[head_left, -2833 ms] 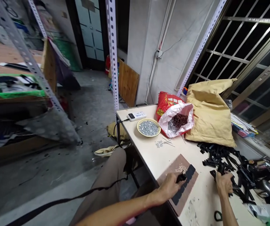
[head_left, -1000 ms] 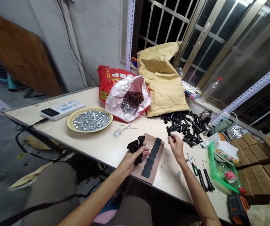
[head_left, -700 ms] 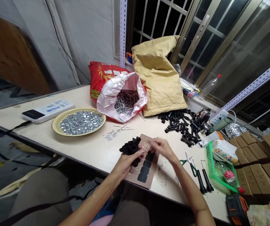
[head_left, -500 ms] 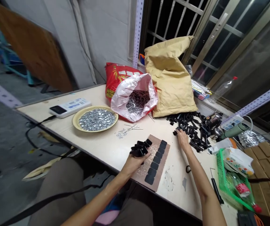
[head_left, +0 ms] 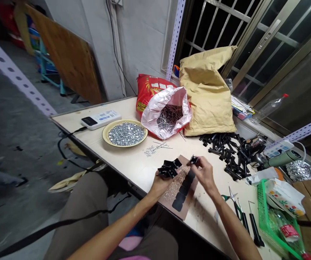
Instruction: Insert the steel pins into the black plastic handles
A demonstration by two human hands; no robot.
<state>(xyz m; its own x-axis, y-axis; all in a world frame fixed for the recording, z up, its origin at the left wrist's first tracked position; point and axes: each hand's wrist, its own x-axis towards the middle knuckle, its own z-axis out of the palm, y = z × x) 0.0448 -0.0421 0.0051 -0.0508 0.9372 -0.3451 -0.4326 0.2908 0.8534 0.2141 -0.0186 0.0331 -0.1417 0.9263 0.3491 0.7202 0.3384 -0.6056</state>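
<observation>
My left hand (head_left: 159, 186) is wrapped round a bunch of small black plastic parts (head_left: 169, 168), just over the left edge of a brown board (head_left: 169, 195). Between the fingertips of my right hand (head_left: 204, 173) is one more black plastic piece (head_left: 194, 159), held above the board's far end. A row of flat black pads (head_left: 183, 193) lies along the board, partly covered by my right hand. Beyond that hand spreads a loose heap of black plastic parts (head_left: 233, 151).
A yellow plate (head_left: 105, 139) of shiny metal discs stands left, beside a white device (head_left: 101, 119). Behind are a red bag (head_left: 147, 94) of metal pins and a paper sack (head_left: 209, 104). Scissors (head_left: 235, 206) and a green basket (head_left: 264, 213) are at right.
My right hand has come back from the black heap to the board with a black piece. My left hand keeps its bunch. The view has turned left, and the scissors now show.
</observation>
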